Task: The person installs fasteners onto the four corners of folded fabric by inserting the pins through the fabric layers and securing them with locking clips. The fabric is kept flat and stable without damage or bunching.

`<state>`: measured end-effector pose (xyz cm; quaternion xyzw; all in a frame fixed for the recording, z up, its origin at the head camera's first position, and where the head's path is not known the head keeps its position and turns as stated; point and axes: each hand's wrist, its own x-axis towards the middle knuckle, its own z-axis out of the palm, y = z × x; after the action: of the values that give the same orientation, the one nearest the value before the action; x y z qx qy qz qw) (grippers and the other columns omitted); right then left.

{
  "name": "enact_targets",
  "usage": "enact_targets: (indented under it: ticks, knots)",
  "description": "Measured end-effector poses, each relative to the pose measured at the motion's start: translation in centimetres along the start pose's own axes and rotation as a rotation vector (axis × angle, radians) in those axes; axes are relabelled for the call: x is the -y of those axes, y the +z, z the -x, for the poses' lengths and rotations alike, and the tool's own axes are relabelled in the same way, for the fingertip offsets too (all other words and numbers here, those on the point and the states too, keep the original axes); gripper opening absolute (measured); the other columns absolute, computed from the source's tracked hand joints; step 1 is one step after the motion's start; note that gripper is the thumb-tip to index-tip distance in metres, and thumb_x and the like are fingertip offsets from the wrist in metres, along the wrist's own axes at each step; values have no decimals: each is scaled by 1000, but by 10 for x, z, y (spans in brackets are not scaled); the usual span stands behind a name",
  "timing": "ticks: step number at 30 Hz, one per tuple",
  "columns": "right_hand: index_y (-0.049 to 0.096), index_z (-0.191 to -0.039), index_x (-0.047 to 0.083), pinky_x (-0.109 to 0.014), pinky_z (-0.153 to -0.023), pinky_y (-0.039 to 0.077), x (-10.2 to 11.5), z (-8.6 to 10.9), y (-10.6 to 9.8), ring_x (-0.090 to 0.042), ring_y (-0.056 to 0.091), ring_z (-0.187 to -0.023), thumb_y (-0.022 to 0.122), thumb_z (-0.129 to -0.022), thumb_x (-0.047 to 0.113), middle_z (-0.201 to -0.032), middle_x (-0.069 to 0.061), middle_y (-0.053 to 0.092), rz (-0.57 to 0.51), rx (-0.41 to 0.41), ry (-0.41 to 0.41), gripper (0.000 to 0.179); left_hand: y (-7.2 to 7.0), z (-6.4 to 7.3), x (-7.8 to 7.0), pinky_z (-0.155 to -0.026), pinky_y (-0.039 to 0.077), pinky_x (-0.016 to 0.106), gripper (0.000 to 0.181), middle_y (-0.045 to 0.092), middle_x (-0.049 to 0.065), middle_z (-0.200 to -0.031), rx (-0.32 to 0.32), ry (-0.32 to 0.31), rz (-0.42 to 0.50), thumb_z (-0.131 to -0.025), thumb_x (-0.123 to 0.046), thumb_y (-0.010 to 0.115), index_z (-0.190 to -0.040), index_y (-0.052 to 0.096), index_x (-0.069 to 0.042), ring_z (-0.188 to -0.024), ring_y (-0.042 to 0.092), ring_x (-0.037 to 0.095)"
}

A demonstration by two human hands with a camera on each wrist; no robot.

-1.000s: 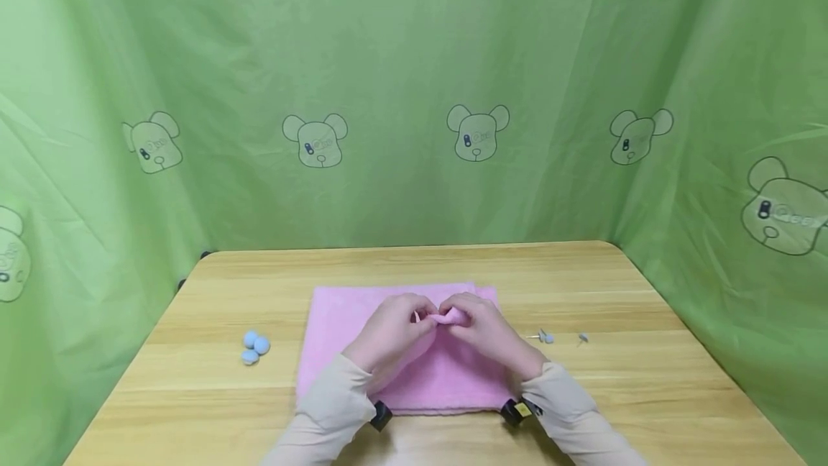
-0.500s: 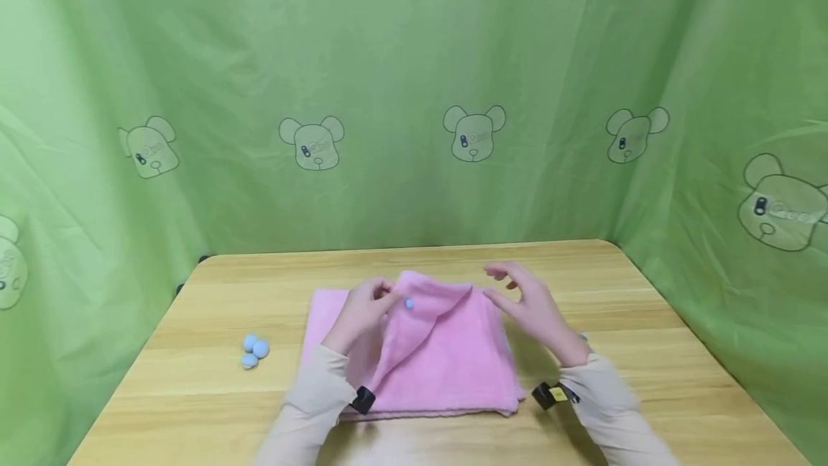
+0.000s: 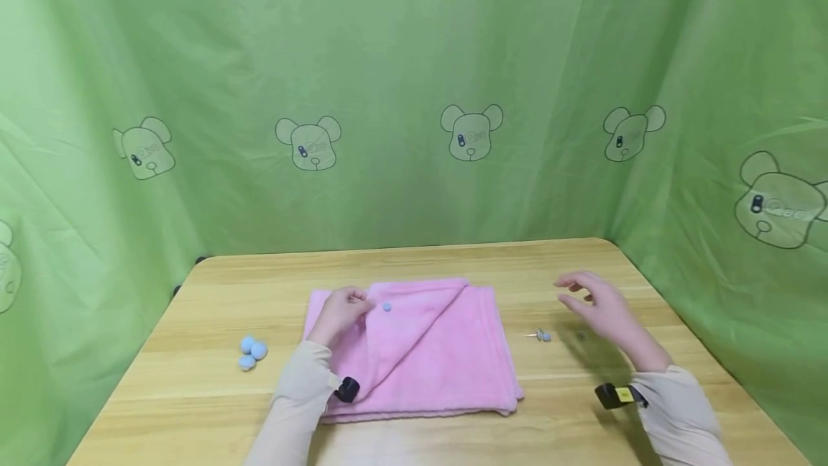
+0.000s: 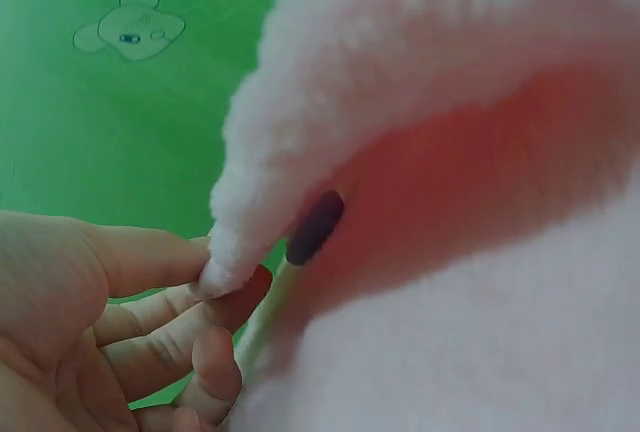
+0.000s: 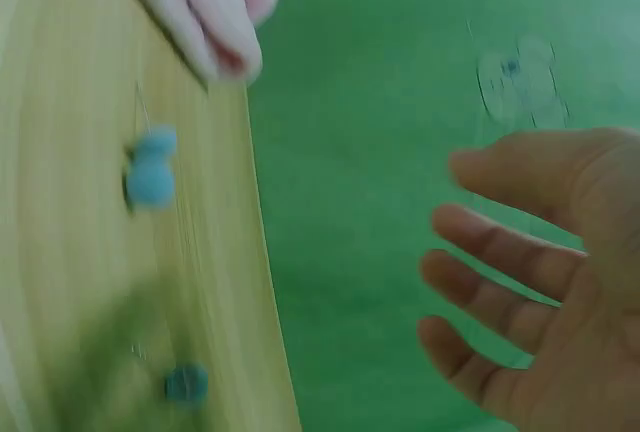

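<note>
A folded pink fleece blanket (image 3: 446, 351) lies mid-table, its upper layer slanting back at the left. My left hand (image 3: 339, 315) pinches the edge of that layer between thumb and fingers and holds it raised. On the layer, beside those fingers, sits a small round blue head (image 3: 387, 306). In the left wrist view, a dark oval piece (image 4: 316, 227) shows beneath the lifted fleece. My right hand (image 3: 601, 308) hangs above the table's right side, fingers apart, holding nothing. Near it lie blue-headed pins (image 5: 152, 170) with thin needles, and another blue-headed pin (image 5: 187, 384) in shadow.
Three round blue pieces (image 3: 252, 352) lie close together on the wooden table (image 3: 194, 408), left of the blanket. Behind the table and along its sides hangs a green curtain (image 3: 388, 200) printed with bear heads.
Both hands were together at the blanket's fold. My right hand let go and moved right, above the pins. My left hand shifted left with the edge, and the blue head on the fleece came into view.
</note>
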<state>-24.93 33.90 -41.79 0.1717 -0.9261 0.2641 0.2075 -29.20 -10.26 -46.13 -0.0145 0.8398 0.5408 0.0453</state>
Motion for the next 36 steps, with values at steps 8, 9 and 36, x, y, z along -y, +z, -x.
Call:
enact_targets:
  ticks: [8,9,36]
  knots:
    - [67,-96,4,-49,-78,54,-35,12,-5,-34,61,-91,57,-76,-14,-101,-18,68,8,259,70,29,-10,7,-14,-79,51,35,32,65,13,-100,-51,69,-61,-87,-18,69,-115,62,-5,-89,61,22]
    - [67,-94,5,-50,-79,54,-38,14,-4,-31,62,-90,54,-73,-15,-99,-15,68,3,291,70,32,-11,10,-19,-82,51,36,31,65,13,-102,-58,95,-75,-88,-19,68,-116,62,-6,-92,61,23]
    - [63,-80,7,-22,-64,42,-60,23,12,-4,47,-72,58,-71,-13,-79,-2,61,-89,484,135,23,86,80,-79,-74,46,12,23,65,-9,-84,675,540,-497,-82,-13,71,-105,68,-17,-75,54,-4]
